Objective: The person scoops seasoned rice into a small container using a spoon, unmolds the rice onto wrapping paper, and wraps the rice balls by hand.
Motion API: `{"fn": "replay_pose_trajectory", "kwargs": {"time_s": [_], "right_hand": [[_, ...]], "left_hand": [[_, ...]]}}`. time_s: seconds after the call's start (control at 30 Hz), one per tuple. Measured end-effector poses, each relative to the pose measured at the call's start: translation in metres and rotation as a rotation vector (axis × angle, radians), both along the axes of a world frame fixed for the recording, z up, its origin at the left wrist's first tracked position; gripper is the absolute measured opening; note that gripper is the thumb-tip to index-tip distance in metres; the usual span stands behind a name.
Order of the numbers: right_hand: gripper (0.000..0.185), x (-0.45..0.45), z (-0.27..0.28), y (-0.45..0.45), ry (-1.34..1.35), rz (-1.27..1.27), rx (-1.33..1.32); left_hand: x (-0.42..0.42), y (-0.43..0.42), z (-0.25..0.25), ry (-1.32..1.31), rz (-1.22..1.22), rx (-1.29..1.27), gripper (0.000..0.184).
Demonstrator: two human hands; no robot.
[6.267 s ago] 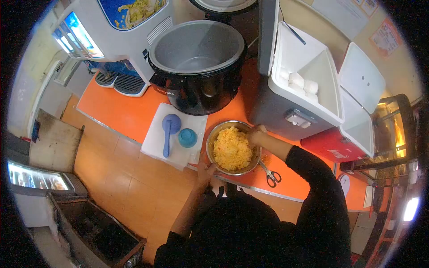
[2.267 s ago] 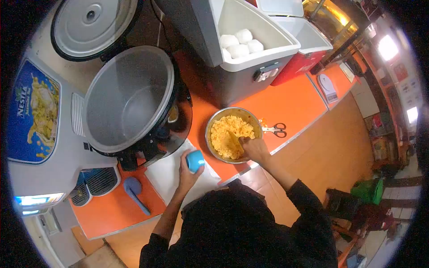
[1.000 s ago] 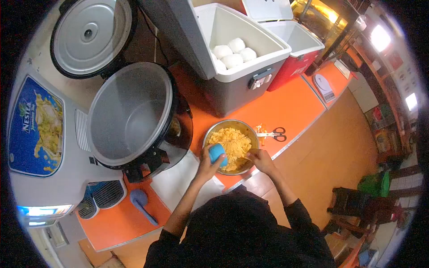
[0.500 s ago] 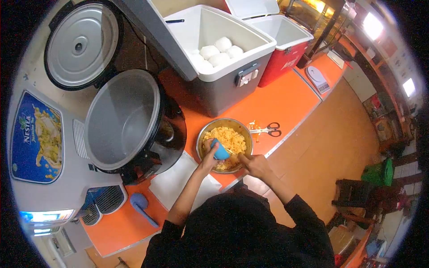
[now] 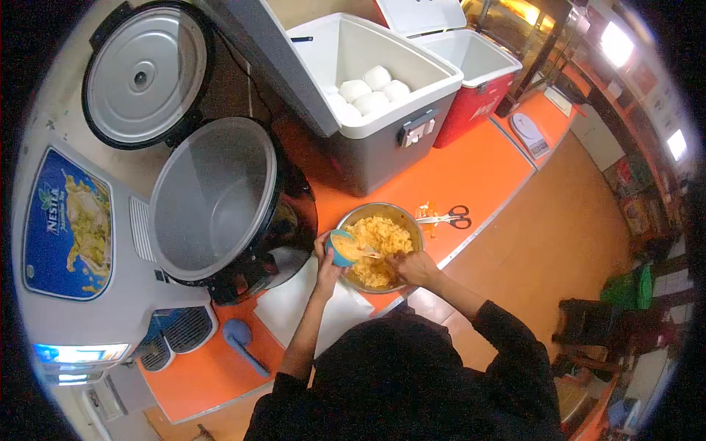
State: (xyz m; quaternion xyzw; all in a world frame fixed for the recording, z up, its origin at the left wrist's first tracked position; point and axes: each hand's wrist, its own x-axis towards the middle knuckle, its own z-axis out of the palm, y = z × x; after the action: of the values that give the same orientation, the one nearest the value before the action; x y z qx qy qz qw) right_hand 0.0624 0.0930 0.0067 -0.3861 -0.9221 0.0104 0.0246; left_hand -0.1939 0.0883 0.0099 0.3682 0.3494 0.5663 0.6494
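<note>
Blue cup [image 5: 340, 260], food-filled, at left rim of bowl [image 5: 407, 218], near front edge of counter [image 5: 471, 173]; left hand [image 5: 325, 275] curled round it; right hand [image 5: 416, 267], closed on utensil [image 5: 373, 255] pointing left toward cup.

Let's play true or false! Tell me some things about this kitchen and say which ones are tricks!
1. The left hand holds a blue cup. True.
2. The cup has nothing in it. False: there is yellow food inside.
3. The scissors are inside the metal bowl. False: they lie beside it on the orange counter.
4. The grey cooler is open, with round white things inside. True.
5. The big pot is covered. False: it is open, with its lid raised behind it.
6. The right hand is at the bowl. True.
</note>
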Motion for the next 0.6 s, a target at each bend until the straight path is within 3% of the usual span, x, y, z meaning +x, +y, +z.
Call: {"fn": "replay_pose_trajectory", "kwargs": {"time_s": [0.03,0.13,0.27,0.43,0.6], "right_hand": [[0.037,0.0,0.006,0.0,0.002,-0.001,0.0],[0.031,0.003,0.031,-0.001,-0.017,-0.335,-0.131],[0.026,-0.017,0.023,-0.002,0.028,-0.348,-0.341],[0.025,-0.046,0.027,-0.013,0.123,-0.429,-0.415],[0.031,-0.019,0.004,0.002,0.466,-0.566,-0.814]], "left_hand": [[-0.002,-0.002,-0.001,0.002,-0.001,0.0,0.042],[-0.006,-0.005,-0.007,-0.063,0.02,0.011,0.044],[-0.004,-0.006,-0.011,-0.108,0.058,0.005,0.044],[-0.004,-0.007,-0.013,-0.117,0.09,0.012,0.044],[0.002,-0.009,-0.007,-0.172,0.143,-0.022,0.044]]}}
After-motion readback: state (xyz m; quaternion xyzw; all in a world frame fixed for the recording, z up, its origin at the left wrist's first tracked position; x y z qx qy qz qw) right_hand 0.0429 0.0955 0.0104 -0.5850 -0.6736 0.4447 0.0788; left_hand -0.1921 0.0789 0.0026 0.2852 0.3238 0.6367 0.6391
